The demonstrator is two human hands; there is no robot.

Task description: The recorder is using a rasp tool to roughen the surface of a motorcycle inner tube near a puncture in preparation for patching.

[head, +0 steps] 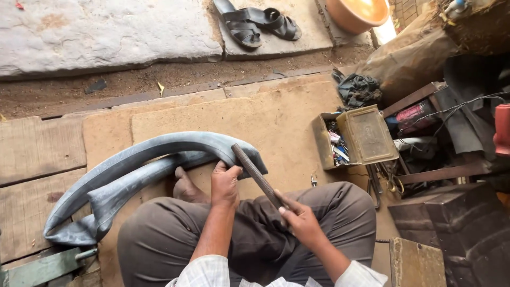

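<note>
I sit cross-legged on a brown mat. A grey rubber inner tube (pixel 143 159), flattened and folded, lies across the mat in front of my knees. My left hand (pixel 224 183) presses down on the tube near its right bend. My right hand (pixel 300 217) grips the handle end of a long dark metal file (pixel 255 174), whose far end rests on the tube just beside my left hand. A bare foot (pixel 186 188) shows under the tube.
An open metal box (pixel 366 135) of small parts stands to the right, with scissors (pixel 390 180), cables and dark boxes beyond it. Black sandals (pixel 255 24) and an orange bowl (pixel 358 13) lie on the stone slabs ahead. A green metal piece (pixel 45 266) sits lower left.
</note>
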